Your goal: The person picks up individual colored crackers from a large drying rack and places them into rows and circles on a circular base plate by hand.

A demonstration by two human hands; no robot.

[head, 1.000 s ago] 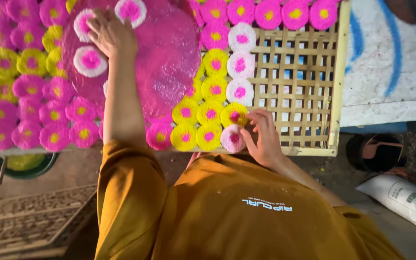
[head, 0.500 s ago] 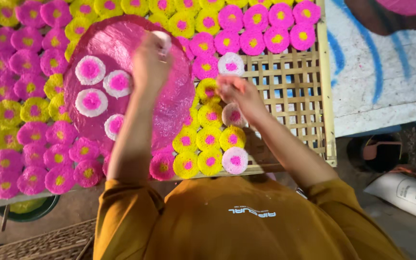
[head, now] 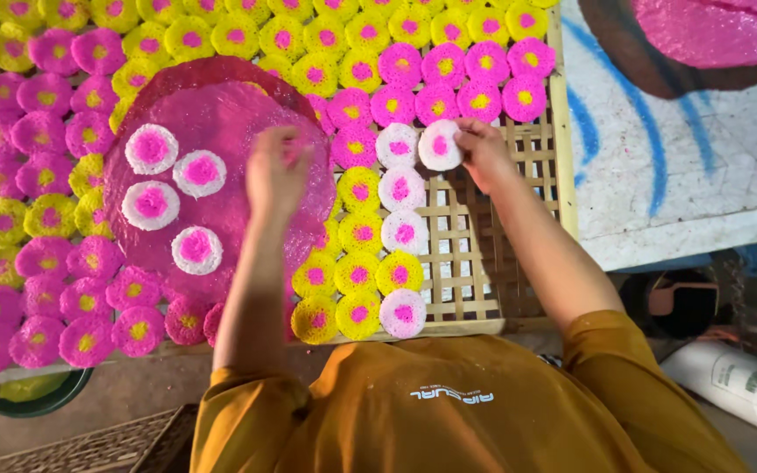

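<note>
- hands at work over a bamboo lattice tray packed with small round discs, seen from above the person's head.
- the right hand reaches to about 1 o'clock from the frame's middle; its grip is pinching a white disc with a pink centre by its right edge.
- that white disc sits at the top of a short column of like white-and-pink discs, just beside one at its 9 o'clock and just under the row of magenta discs with yellow centres at its 12 o'clock.
- the left hand hovers over a large round pink sheet at about 10 o'clock from the middle; the hand is blurred, so i cannot tell whether its grip is spread or pressed together, nor whether it holds anything.
- four white-and-pink discs lie on the pink sheet, at 9 o'clock of the left hand, near one another.
- yellow discs with pink centres fill the columns between the sheet and the white column.
- bare lattice shows at 3 o'clock of the white column.
- the person wears an ochre shirt at 6 o'clock.
- a white sack lies on the floor at 4 o'clock.
</note>
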